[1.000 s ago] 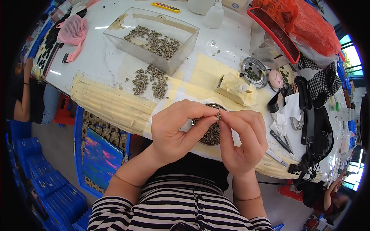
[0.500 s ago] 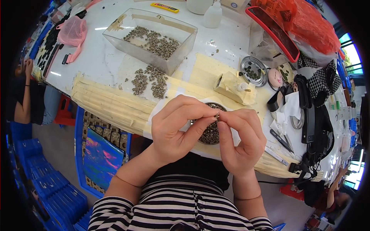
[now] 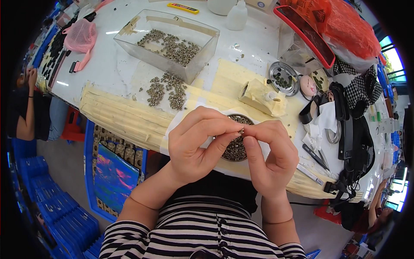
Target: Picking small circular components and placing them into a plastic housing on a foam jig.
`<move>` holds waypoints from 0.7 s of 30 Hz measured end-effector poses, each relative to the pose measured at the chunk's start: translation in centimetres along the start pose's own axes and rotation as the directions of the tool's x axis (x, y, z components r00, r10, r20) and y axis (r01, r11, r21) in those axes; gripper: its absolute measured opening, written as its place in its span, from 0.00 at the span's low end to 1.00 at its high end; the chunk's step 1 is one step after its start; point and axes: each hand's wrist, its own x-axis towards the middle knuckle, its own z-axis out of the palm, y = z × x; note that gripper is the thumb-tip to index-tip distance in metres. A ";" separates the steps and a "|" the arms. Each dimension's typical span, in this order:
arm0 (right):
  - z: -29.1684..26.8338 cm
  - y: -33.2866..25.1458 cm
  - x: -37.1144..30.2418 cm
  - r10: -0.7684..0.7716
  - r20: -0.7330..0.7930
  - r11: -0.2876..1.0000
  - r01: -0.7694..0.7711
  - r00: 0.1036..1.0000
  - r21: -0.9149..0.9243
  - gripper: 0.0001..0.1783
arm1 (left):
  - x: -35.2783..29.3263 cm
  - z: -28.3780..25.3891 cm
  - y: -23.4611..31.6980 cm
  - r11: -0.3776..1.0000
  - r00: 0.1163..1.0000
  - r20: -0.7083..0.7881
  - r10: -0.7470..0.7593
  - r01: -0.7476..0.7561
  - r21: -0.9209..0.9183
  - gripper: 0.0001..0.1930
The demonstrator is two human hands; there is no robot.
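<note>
My left hand (image 3: 196, 144) and my right hand (image 3: 271, 151) meet fingertip to fingertip over a round metal dish (image 3: 246, 117) filled with small metal parts (image 3: 235, 151). Between the left thumb and forefinger is pinched a tiny metal part (image 3: 241, 131), mostly covered by the fingertips. The right forefinger touches it, while the right thumb stands a little apart below. Beyond my hands, loose heaps of like metal parts (image 3: 156, 91) lie on the table. Behind them a clear plastic box (image 3: 172, 71) holds many more.
A taped block with a peg (image 3: 261, 99) stands right of the dish. Further right are a round tin of dark pieces (image 3: 283, 78), a red-cased phone (image 3: 304, 36), tweezers (image 3: 317, 157) and black straps (image 3: 345, 125). A blue crate (image 3: 114, 168) sits below the table edge, left.
My right thumb has moved slightly away from the forefinger tip. The left hand keeps its pinch almost unmoved over the dish.
</note>
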 end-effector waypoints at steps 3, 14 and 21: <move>0.0 0.0 0.0 0.047 0.003 0.997 -0.047 0.999 0.068 0.08 | 0.1 0.1 0.2 1.000 1.000 -0.027 -0.001 0.001 -0.013 0.09; 0.0 -0.1 -0.1 0.105 -0.003 0.988 -0.103 0.995 0.118 0.06 | 0.0 0.4 0.1 0.998 0.998 -0.032 0.056 -0.055 0.027 0.09; -0.1 -0.1 -0.2 0.175 0.014 0.966 -0.174 0.984 0.192 0.05 | 0.0 0.5 -0.1 0.982 0.988 -0.013 0.153 -0.150 0.112 0.10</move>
